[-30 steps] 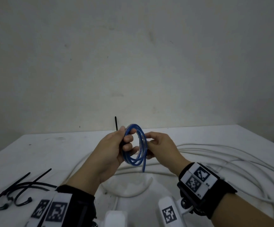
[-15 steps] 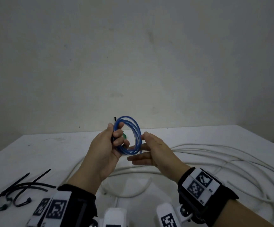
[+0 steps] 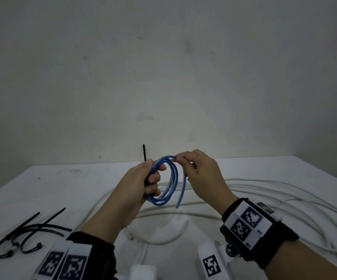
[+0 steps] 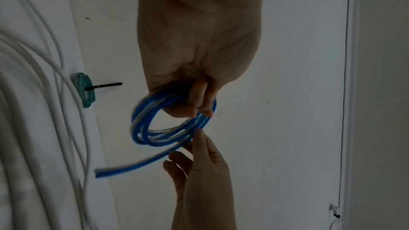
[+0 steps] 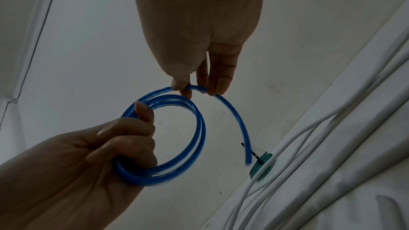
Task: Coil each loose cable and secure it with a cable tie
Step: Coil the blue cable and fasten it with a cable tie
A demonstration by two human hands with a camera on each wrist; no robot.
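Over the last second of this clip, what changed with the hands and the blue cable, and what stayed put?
The right hand, open under the coil half a second ago, rose and now pinches the top of the blue plastic cable, its free end hanging loose. The left hand kept gripping the coil with a black cable tie. The white cable and black ties on the table stayed put.

- Left hand (image 3: pixel 137 190): bare; black sleeve (image 3: pixel 95 253) at the wrist, 2 white plates printed with black square codes.
- Right hand (image 3: pixel 204 176): bare; black wrist strap (image 3: pixel 274 247), white plate carrying 2 black codes.
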